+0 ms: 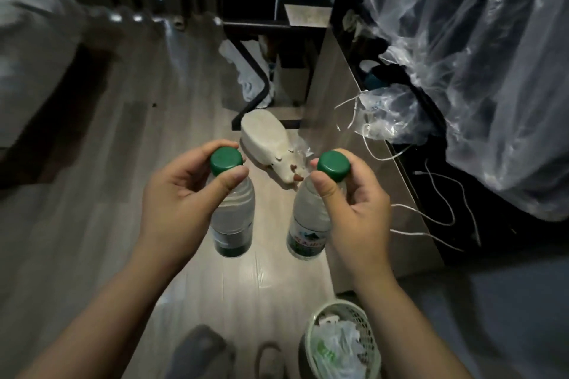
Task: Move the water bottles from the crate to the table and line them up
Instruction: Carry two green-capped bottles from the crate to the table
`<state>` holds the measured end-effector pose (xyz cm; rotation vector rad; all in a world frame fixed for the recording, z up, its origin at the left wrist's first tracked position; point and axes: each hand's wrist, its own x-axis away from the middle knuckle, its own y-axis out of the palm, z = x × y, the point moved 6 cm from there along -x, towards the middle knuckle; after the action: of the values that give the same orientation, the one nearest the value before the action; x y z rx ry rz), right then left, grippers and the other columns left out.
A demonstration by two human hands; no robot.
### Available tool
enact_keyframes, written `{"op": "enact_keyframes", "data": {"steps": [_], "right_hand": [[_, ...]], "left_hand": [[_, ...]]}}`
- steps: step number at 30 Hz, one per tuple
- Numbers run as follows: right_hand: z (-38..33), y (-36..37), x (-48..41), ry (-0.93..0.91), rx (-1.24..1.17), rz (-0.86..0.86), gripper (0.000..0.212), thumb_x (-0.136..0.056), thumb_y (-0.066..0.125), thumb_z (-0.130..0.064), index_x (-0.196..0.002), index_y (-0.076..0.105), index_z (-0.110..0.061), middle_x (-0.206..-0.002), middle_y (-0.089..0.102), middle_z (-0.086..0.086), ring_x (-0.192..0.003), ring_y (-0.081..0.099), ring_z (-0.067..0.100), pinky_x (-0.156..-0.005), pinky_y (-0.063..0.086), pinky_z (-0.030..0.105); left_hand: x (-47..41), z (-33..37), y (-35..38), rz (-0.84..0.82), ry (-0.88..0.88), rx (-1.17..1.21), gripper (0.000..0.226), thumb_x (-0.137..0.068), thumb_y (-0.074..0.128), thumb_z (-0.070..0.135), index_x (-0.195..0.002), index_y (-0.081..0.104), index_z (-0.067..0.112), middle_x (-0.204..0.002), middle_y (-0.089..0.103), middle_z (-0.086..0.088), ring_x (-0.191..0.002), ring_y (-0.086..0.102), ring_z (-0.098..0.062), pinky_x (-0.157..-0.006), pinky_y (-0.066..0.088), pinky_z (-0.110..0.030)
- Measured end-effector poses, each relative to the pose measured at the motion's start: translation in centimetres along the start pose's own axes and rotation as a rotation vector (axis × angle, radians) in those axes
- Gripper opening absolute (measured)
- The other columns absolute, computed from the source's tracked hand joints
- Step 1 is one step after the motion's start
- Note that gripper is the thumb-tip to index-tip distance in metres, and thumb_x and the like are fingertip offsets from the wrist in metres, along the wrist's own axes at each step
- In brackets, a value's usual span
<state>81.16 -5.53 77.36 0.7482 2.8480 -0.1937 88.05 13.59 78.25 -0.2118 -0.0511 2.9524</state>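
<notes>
Fingers of the left hand and right hand curl round the necks of the left bottle and right bottle, both hanging upright over the floor at centre frame, with the dark tabletop at right, nearer the right hand

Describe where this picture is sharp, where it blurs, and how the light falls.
Head view: dim room; left hand and right hand, left bottle and right bottle sharp and best lit; motion blur smears the upper left; a bright patch on the floor under the bottles; glare streaks the plastic sheet.
</notes>
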Motion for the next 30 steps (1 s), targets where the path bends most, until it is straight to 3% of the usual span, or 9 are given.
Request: {"op": "enact_keyframes", "data": {"steps": [5, 11, 16, 19, 23, 28, 30], "right_hand": [[2.7, 6.0, -8.3, 0.010, 0.042, -0.023, 0.022, -0.083, 0.068, -0.023, -0.105, 0.065, -0.024, -0.099, 0.071, -0.005, -0.096, 0.065, 0.007, -0.085, 0.048, 0.016], [5.2, 14.5, -18.0, 0.061, 0.093, 0.007, 0.033, -0.079, 0.065, -0.032, -0.108, 0.066, -0.016, -0.102, 0.071, -0.005, -0.100, 0.064, 0.007, -0.090, 0.050, 0.023], [6.5, 20.4, -25.5, 0.077, 0.122, 0.043, 0.039, -0.077, 0.063, -0.036, -0.109, 0.066, -0.015, -0.104, 0.070, -0.005, -0.101, 0.063, 0.005, -0.089, 0.048, 0.016], [7.6, 23.3, -30.5, 0.094, 0.106, 0.050, 0.040, -0.077, 0.063, -0.035, -0.111, 0.066, -0.014, -0.104, 0.071, -0.004, -0.102, 0.064, 0.007, -0.089, 0.050, 0.018], [9.8, 27.0, -37.6, 0.106, 0.092, 0.033, 0.025, -0.083, 0.068, -0.023, -0.106, 0.066, -0.015, -0.099, 0.071, -0.003, -0.098, 0.064, 0.009, -0.088, 0.050, 0.024], [12.1, 31.1, -47.5, 0.100, 0.071, 0.002, 0.031, -0.078, 0.065, -0.035, -0.104, 0.067, -0.017, -0.099, 0.070, -0.007, -0.098, 0.063, 0.009, -0.087, 0.049, 0.021], [12.3, 32.6, -51.7, 0.085, 0.058, -0.011, 0.033, -0.077, 0.065, -0.036, -0.103, 0.067, -0.017, -0.098, 0.070, -0.009, -0.097, 0.063, 0.008, -0.085, 0.048, 0.018]], "left_hand": [[-9.6, -2.9, -3.3, 0.058, -0.041, -0.001, 0.038, -0.068, 0.066, 0.031, -0.105, 0.068, 0.019, -0.099, 0.073, 0.002, -0.092, 0.069, -0.007, -0.080, 0.054, -0.014], [-22.0, -5.9, -7.6, 0.017, -0.066, -0.022, 0.035, -0.069, 0.068, 0.026, -0.103, 0.069, 0.017, -0.099, 0.073, -0.002, -0.095, 0.068, -0.008, -0.086, 0.052, -0.018], [-32.4, -7.4, -10.5, -0.014, -0.081, -0.010, 0.030, -0.069, 0.069, 0.021, -0.099, 0.069, 0.018, -0.098, 0.072, -0.003, -0.090, 0.067, -0.004, -0.082, 0.050, -0.013], [-38.2, -8.5, -11.5, -0.024, -0.095, -0.015, 0.027, -0.072, 0.070, 0.016, -0.099, 0.069, 0.018, -0.098, 0.072, -0.004, -0.089, 0.066, -0.002, -0.081, 0.048, -0.011], [-46.3, -10.6, -12.6, -0.013, -0.108, 0.000, 0.029, -0.069, 0.070, 0.025, -0.098, 0.070, 0.022, -0.097, 0.073, -0.001, -0.089, 0.067, -0.004, -0.080, 0.048, -0.011], [-57.0, -11.9, -13.4, 0.033, -0.099, 0.001, 0.029, -0.068, 0.082, 0.026, -0.095, 0.071, 0.027, -0.092, 0.074, 0.000, -0.087, 0.068, -0.007, -0.078, 0.049, -0.014], [-61.1, -11.8, -13.6, 0.024, -0.081, -0.048, 0.028, -0.067, 0.075, 0.034, -0.094, 0.072, 0.031, -0.093, 0.074, 0.003, -0.089, 0.069, -0.008, -0.079, 0.051, -0.016]]}}
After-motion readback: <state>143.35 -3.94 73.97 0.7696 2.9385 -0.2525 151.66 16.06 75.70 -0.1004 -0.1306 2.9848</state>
